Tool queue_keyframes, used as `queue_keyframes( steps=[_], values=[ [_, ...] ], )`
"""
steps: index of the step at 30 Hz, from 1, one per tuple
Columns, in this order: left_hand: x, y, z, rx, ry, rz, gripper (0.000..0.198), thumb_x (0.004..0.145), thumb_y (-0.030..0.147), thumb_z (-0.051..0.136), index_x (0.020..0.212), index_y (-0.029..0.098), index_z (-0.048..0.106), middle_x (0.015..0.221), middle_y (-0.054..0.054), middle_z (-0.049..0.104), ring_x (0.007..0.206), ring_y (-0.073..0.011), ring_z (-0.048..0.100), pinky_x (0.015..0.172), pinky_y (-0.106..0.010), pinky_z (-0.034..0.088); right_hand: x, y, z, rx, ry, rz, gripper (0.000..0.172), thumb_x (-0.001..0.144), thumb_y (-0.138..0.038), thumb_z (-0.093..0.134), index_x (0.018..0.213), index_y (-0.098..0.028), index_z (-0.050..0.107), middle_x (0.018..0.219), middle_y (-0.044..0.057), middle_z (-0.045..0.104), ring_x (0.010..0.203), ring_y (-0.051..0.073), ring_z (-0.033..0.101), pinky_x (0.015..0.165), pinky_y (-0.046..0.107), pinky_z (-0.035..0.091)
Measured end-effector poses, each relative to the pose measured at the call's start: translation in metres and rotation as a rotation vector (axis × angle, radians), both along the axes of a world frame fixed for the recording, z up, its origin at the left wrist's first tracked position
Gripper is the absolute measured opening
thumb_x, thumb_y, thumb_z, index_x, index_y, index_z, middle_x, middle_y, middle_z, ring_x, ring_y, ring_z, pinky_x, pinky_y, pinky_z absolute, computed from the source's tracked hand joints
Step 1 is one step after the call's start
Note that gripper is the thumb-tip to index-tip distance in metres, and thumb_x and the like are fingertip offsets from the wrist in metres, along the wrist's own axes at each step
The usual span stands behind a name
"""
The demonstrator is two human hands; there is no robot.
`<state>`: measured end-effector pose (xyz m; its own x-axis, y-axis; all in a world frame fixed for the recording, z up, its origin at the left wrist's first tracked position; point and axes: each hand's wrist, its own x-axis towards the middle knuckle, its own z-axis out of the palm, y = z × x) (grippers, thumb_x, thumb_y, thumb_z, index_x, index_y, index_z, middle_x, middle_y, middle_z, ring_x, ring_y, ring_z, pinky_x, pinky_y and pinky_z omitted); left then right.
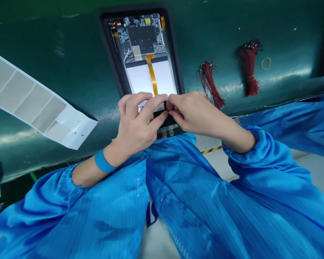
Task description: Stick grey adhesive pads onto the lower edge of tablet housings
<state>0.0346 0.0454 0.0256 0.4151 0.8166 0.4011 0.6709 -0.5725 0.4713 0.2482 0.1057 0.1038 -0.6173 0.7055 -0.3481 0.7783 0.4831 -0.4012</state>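
An opened tablet point(166, 77) lies in front of me, its circuit board point(142, 36) exposed at the far end. An orange flat cable point(152, 74) runs from the board over the white battery point(139, 80) toward me. My left hand point(140, 120) rests over the near end of the tablet, fingers bent and partly spread, thumb and index finger close to my right fingertips. My right hand point(190, 109) pinches at the tablet's near right corner, thumb against the fingers. Whatever sits in that pinch is small and dark, mostly hidden by the fingertips.
Red wires lie to the right in a loose bunch point(212, 84) and a tied bundle point(250, 70), near a yellow rubber band point(266, 64). A white strip with grey adhesive pads point(29, 95) lies on the left of the green mat point(78, 54). The bench edge is close to my body.
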Motion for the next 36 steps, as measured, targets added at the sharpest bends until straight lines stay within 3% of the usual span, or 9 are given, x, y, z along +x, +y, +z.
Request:
queue_keyframes(
  steps=[6, 13, 16, 20, 23, 26, 31, 33, 36],
  values=[
    [0.008, 0.001, 0.009, -0.115, 0.009, 0.001, 0.026, 0.111, 0.020, 0.058, 0.126, 0.027, 0.078, 0.154, -0.009, 0.066, 0.147, -0.0349, 0.055, 0.124, -0.062, 0.037, 0.000, -0.004, -0.001, 0.020, 0.019, -0.004, 0.028, 0.103, -0.015, 0.047, 0.122, -0.014, 0.068, 0.103, 0.014, 0.079, 0.083, 0.025, 0.066, 0.073, 0.034, 0.034],
    [0.010, -0.003, 0.022, 0.157, 0.218, -0.026, 0.026, 0.110, 0.013, 0.053, 0.118, 0.020, 0.077, 0.159, -0.008, 0.064, 0.145, -0.0313, 0.057, 0.116, -0.053, 0.047, 0.027, 0.013, -0.004, 0.204, 0.316, -0.227, 0.013, 0.097, -0.018, 0.056, 0.102, -0.020, 0.068, 0.097, 0.007, 0.072, 0.084, 0.022, 0.063, 0.076, 0.035, 0.041],
    [-0.018, 0.030, 0.037, 0.202, 0.199, -0.021, 0.033, 0.103, 0.006, 0.055, 0.118, 0.019, 0.081, 0.161, -0.013, 0.059, 0.145, -0.0345, 0.053, 0.113, -0.055, 0.047, 0.035, 0.024, -0.009, 0.267, 0.451, -0.294, 0.010, 0.094, -0.016, 0.059, 0.094, -0.022, 0.066, 0.095, 0.006, 0.069, 0.082, 0.021, 0.061, 0.076, 0.036, 0.044],
    [-0.052, 0.113, 0.062, -0.058, 0.278, 0.336, 0.026, 0.102, 0.017, 0.064, 0.119, 0.012, 0.082, 0.139, -0.015, 0.067, 0.130, -0.0309, 0.057, 0.114, -0.052, 0.044, 0.031, 0.031, -0.018, 0.318, 0.585, -0.294, 0.010, 0.094, -0.015, 0.059, 0.090, -0.023, 0.064, 0.091, 0.005, 0.067, 0.081, 0.020, 0.061, 0.076, 0.036, 0.046],
    [-0.053, 0.161, 0.071, -0.289, 0.359, 0.439, 0.027, 0.105, 0.027, 0.064, 0.117, 0.010, 0.080, 0.123, -0.012, 0.075, 0.124, -0.0270, 0.058, 0.123, -0.050, 0.035, 0.026, 0.030, -0.022, 0.323, 0.655, -0.274, 0.012, 0.095, -0.014, 0.057, 0.089, -0.023, 0.064, 0.090, 0.004, 0.066, 0.082, 0.020, 0.062, 0.075, 0.035, 0.047],
    [-0.046, 0.178, 0.072, -0.347, 0.413, 0.411, 0.028, 0.107, 0.030, 0.059, 0.112, 0.013, 0.081, 0.120, -0.009, 0.078, 0.132, -0.0270, 0.056, 0.128, -0.049, 0.028, 0.028, 0.028, -0.027, 0.322, 0.671, -0.286, 0.012, 0.096, -0.014, 0.057, 0.092, -0.022, 0.065, 0.092, 0.005, 0.067, 0.084, 0.020, 0.064, 0.076, 0.034, 0.048],
    [-0.070, 0.157, 0.074, -0.249, 0.433, 0.429, 0.036, 0.105, 0.029, 0.054, 0.129, 0.015, 0.077, 0.130, -0.011, 0.072, 0.134, -0.0305, 0.057, 0.123, -0.058, 0.038, 0.039, 0.022, -0.046, 0.271, 0.612, -0.489, 0.013, 0.096, -0.022, 0.062, 0.108, -0.021, 0.068, 0.101, 0.007, 0.071, 0.082, 0.020, 0.065, 0.074, 0.034, 0.049],
    [-0.088, 0.133, 0.073, -0.267, 0.360, 0.468, 0.041, 0.104, 0.030, 0.051, 0.134, 0.016, 0.074, 0.130, -0.012, 0.072, 0.124, -0.0315, 0.064, 0.114, -0.056, 0.048, 0.039, 0.020, -0.055, 0.180, 0.574, -0.536, 0.020, 0.099, -0.032, 0.062, 0.115, -0.021, 0.070, 0.102, 0.008, 0.073, 0.081, 0.021, 0.065, 0.075, 0.036, 0.050],
    [-0.099, 0.084, 0.063, -0.480, 0.250, 0.406, 0.041, 0.103, 0.036, 0.050, 0.127, 0.017, 0.077, 0.115, -0.011, 0.078, 0.101, -0.0289, 0.072, 0.093, -0.046, 0.060, 0.031, 0.019, -0.062, 0.034, 0.562, -0.516, 0.027, 0.100, -0.042, 0.063, 0.114, -0.020, 0.071, 0.098, 0.009, 0.075, 0.085, 0.024, 0.067, 0.078, 0.038, 0.050]
  ],
)
